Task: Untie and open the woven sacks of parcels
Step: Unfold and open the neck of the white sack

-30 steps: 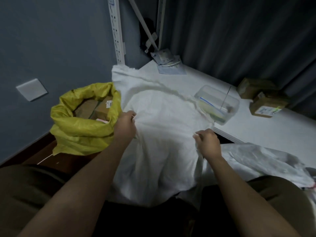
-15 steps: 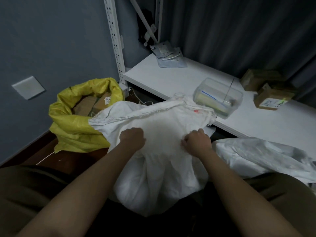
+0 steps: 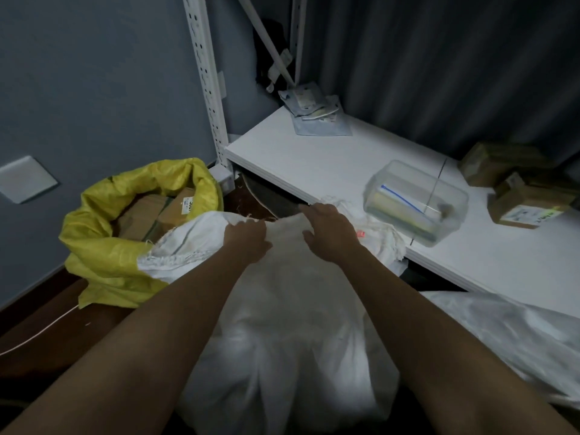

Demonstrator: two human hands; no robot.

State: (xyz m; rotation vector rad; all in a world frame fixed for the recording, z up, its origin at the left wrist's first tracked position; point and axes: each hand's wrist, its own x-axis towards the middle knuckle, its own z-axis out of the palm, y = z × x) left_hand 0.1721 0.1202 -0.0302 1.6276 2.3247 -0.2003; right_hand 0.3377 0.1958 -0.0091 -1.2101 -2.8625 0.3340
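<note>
My left hand (image 3: pixel 248 243) grips the frayed mouth of the white woven sack (image 3: pixel 282 324) before me; my right hand (image 3: pixel 329 233), fingers loosely spread, rests on its top fold. Behind, an open yellow woven sack (image 3: pixel 103 246) shows labelled cardboard parcels (image 3: pixel 163 211), print illegible.

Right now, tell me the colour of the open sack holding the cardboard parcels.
Yellow. The open sack shows best in the head view, the only one.

Both hands — left hand (image 3: pixel 246 238), right hand (image 3: pixel 329 233) — on white sack (image 3: pixel 282 324)
</note>
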